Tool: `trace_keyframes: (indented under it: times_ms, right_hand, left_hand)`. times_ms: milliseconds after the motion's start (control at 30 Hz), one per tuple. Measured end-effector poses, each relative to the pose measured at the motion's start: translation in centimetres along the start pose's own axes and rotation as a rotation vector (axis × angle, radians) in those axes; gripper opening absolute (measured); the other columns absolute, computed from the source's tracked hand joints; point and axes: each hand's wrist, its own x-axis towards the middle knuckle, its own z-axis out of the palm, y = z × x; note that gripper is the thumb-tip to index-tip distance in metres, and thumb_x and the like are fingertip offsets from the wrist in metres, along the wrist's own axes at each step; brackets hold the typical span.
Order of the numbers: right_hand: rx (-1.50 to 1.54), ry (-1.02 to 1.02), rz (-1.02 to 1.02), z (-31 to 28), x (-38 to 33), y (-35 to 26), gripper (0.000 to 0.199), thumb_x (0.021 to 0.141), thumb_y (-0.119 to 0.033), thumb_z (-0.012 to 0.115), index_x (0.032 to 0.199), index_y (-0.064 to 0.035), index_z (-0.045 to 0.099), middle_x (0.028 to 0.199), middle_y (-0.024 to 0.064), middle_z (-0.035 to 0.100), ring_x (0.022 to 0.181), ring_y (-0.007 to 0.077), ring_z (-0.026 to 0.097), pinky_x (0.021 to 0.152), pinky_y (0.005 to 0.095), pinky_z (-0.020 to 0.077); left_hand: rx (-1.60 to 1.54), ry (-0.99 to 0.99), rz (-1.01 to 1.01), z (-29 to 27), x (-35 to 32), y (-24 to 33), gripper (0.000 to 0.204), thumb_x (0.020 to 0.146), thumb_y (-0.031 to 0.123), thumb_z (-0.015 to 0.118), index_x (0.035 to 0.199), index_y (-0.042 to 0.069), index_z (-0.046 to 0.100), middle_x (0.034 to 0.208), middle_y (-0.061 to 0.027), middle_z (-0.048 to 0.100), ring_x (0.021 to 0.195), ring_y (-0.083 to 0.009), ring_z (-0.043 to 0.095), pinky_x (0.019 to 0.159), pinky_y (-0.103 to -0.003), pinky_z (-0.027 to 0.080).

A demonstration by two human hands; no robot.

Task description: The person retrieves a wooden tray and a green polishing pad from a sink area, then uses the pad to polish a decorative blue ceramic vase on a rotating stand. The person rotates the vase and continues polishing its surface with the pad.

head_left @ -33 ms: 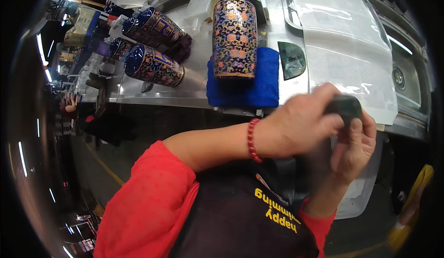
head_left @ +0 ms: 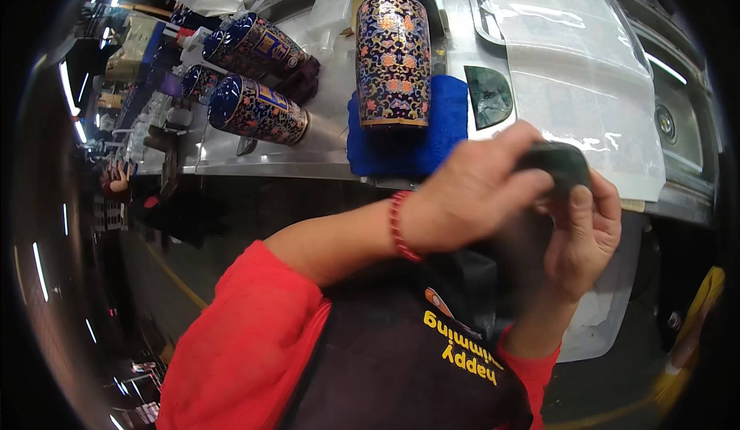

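Note:
Between my hands is a thin dark green piece (head_left: 569, 165) with rounded corners, held up in front of the white sheet. My left hand (head_left: 466, 195), with a red bead bracelet at the wrist, has its thumb and fingers closed on the piece's left side. From the right, my right hand (head_left: 582, 237) pinches the lower right edge, thumb in front. A similar dark green piece (head_left: 489, 97) with one curved side lies flat on the table beyond my fingers. Left of it, a tall dark vase-shaped container (head_left: 394, 60) with a colourful floral pattern rests on a folded blue towel (head_left: 447, 122).
Several similar patterned containers (head_left: 258, 110) lie to the left on the metal table (head_left: 331, 141). A translucent plastic box (head_left: 336, 10) is behind them. White glossy sheeting (head_left: 590, 99) covers the right side, beside a metal sink (head_left: 669, 125). A translucent bin (head_left: 597, 322) stands below the table edge.
Both hands have shifted slightly left with the dark green piece between them. The containers, towel and other green piece stay in place.

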Motion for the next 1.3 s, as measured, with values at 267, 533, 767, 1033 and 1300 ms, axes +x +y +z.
trace_keyframes:
  times_ms: [267, 533, 767, 1033, 1300]
  right_hand:
    - [-0.16, 0.252, -0.167, -1.4, -4.7, -1.0, 0.037, 0.105, -0.016, 0.055, 0.136, 0.005, 0.055, 0.108, 0.0182, 0.072, 0.088, 0.0181, 0.071, 0.072, 0.0249, 0.0559]
    - [0.035, 0.716, 0.042, -15.1, -7.7, 10.3, 0.03, 0.1, -0.02, 0.062, 0.123, -0.0001, 0.064, 0.102, 0.0112, 0.072, 0.085, 0.013, 0.068, 0.069, 0.0253, 0.0535]
    - [-0.258, 0.739, 0.409, -23.2, 0.1, 20.9, 0.063, 0.091, -0.037, 0.071, 0.137, 0.0034, 0.056, 0.118, 0.0195, 0.069, 0.099, 0.0264, 0.07, 0.086, 0.0376, 0.0566]
    - [-0.357, 0.667, 0.249, -25.8, 9.8, 23.3, 0.101, 0.077, -0.058, 0.079, 0.146, 0.0042, 0.038, 0.127, 0.0281, 0.063, 0.123, 0.0397, 0.061, 0.106, 0.0413, 0.0484]
    - [-0.457, 0.506, 0.428, -28.3, 10.4, 22.2, 0.072, 0.076, -0.032, 0.078, 0.132, 0.0014, 0.048, 0.122, 0.0254, 0.067, 0.115, 0.0407, 0.065, 0.099, 0.0432, 0.0533]
  left_hand:
    - [0.562, 0.779, 0.037, -21.7, -4.7, -6.8, 0.041, 0.1, 0.019, 0.061, 0.135, 0.003, 0.047, 0.108, -0.0118, 0.065, 0.069, -0.0119, 0.062, 0.053, -0.022, 0.05]
    - [1.564, 0.565, 0.027, -17.9, -3.3, -7.1, 0.044, 0.096, 0.012, 0.058, 0.134, -0.009, 0.053, 0.122, -0.0291, 0.063, 0.114, -0.0417, 0.06, 0.101, -0.046, 0.045]
    - [1.189, -0.417, 0.391, 5.9, -4.4, -6.0, 0.023, 0.092, -0.002, 0.059, 0.113, -0.002, 0.068, 0.105, -0.0134, 0.072, 0.1, -0.0255, 0.067, 0.088, -0.038, 0.051]
    - [0.29, 0.153, -0.451, 13.3, 8.6, -24.2, 0.032, 0.103, 0.024, 0.058, 0.13, 0.008, 0.06, 0.122, -0.0095, 0.064, 0.104, -0.0233, 0.063, 0.092, -0.036, 0.05]
    - [-0.127, 0.534, -0.803, 9.2, 13.7, -33.9, 0.037, 0.1, 0.032, 0.063, 0.128, 0.007, 0.061, 0.132, -0.0109, 0.06, 0.099, -0.0257, 0.065, 0.087, -0.038, 0.054]
